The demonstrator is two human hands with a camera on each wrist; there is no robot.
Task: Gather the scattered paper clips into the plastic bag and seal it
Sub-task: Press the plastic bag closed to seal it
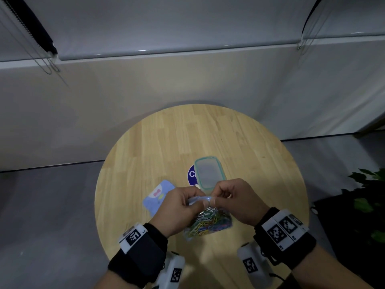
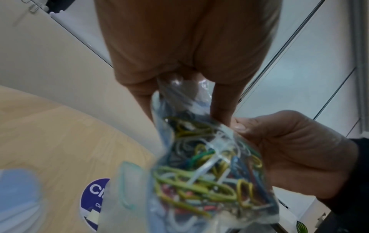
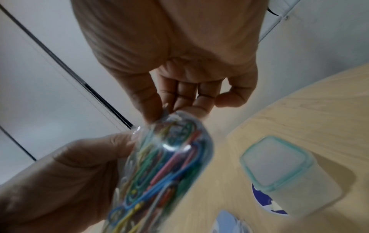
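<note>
The bag (image 1: 208, 221) is clear, thin plastic and it is full of clips (image 1: 206, 223) in many colours: yellow, green, blue, pink and some white or silver. The clips lie in one tangled heap in the lower part of the bag, which hangs low over the near part of the round wooden table (image 1: 166, 142); whether its bottom touches the wood I cannot tell. The top strip of the bag is pulled flat between the two hands.

The left hand (image 1: 179, 207) pinches the left end of the top strip with curled fingers and thumb. The right hand (image 1: 237, 200) pinches the right end in the same way, its other fingers bent in toward the palm. In the right wrist view the thumb and first finger meet on the plastic edge.

Behind the hands stands a small clear box (image 1: 209, 174) with a green rim, on top of a round blue sticker (image 1: 191, 174). Left of the hands lies a light blue card (image 1: 157, 197) with a pink mark.

The top strip is mostly covered by the fingers, so I cannot see if it is pressed closed. The wrist views are blurred near the bag. The sticker text is cut off by the box.
</note>
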